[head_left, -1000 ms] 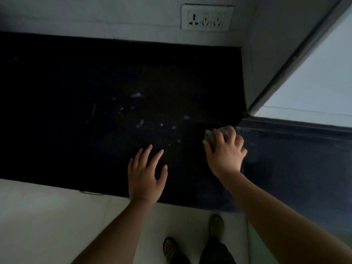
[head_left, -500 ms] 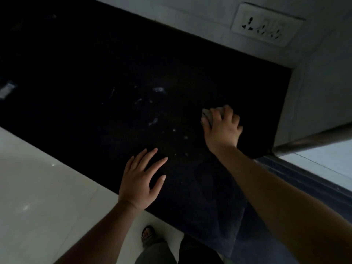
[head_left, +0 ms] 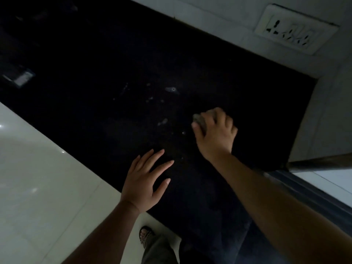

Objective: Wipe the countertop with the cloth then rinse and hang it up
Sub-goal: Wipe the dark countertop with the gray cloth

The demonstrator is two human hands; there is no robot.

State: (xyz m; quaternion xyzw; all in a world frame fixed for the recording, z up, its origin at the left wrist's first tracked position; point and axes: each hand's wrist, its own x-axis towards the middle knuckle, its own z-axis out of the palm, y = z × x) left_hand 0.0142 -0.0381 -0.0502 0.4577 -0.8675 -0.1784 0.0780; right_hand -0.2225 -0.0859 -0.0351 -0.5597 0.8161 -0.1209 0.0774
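Cloth (head_left: 200, 121) clenched under right hand (head_left: 216, 137); left hand (head_left: 144, 184) spread flat, countertop (head_left: 95, 63) smears (head_left: 162, 121) beside.

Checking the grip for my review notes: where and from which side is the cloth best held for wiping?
From above, as the right hand does: palm over the bunched cloth, fingers curled round its far edge. It lies as a low wad on the countertop, so pressing down keeps it gathered.

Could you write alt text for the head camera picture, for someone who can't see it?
Seen from above in dim light, a person's right hand presses a small grey cloth onto a black countertop dotted with pale smears. The left hand rests flat and open near the counter's front edge. A white wall socket sits at upper right.
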